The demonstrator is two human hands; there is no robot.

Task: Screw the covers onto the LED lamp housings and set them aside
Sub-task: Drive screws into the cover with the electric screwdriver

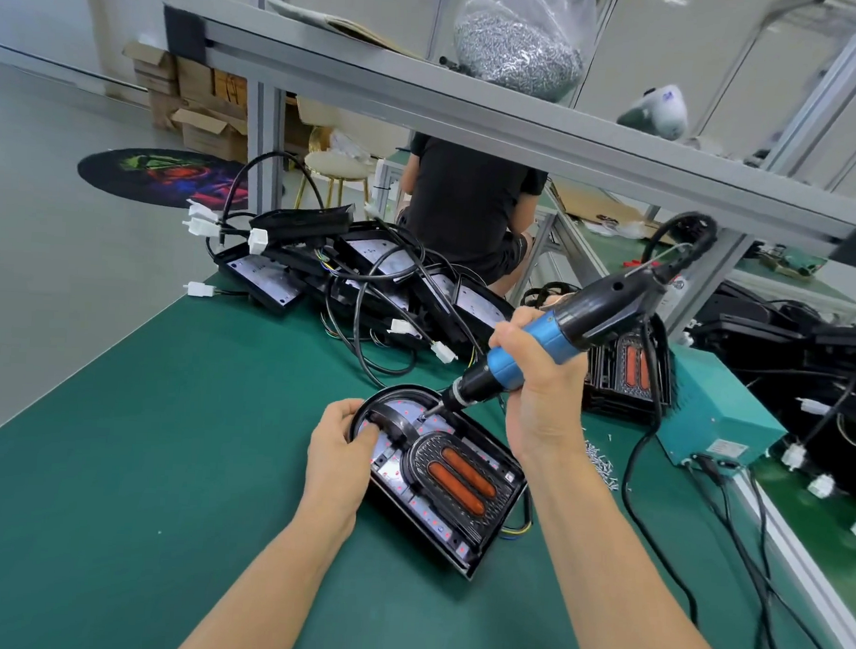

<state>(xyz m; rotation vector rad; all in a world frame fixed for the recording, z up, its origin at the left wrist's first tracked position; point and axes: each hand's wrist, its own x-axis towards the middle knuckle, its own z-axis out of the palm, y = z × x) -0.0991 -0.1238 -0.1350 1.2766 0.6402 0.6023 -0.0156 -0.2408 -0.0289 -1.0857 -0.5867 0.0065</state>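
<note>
A black LED lamp housing (493,528) lies on the green mat in front of me, with a black cover (420,459) carrying two orange lenses set into it. My left hand (339,460) grips the housing's rounded left end, thumb on the cover's arch. My right hand (540,393) is closed around a blue and black electric screwdriver (553,334). Its bit touches the board near the housing's far edge. Loose screws (601,464) lie to the right of the housing.
A pile of open housings with cables and white connectors (349,281) fills the far part of the mat. Finished lamps (629,377) are stacked at right beside a teal power box (721,410). A metal shelf beam (474,115) crosses overhead. A person sits beyond the bench.
</note>
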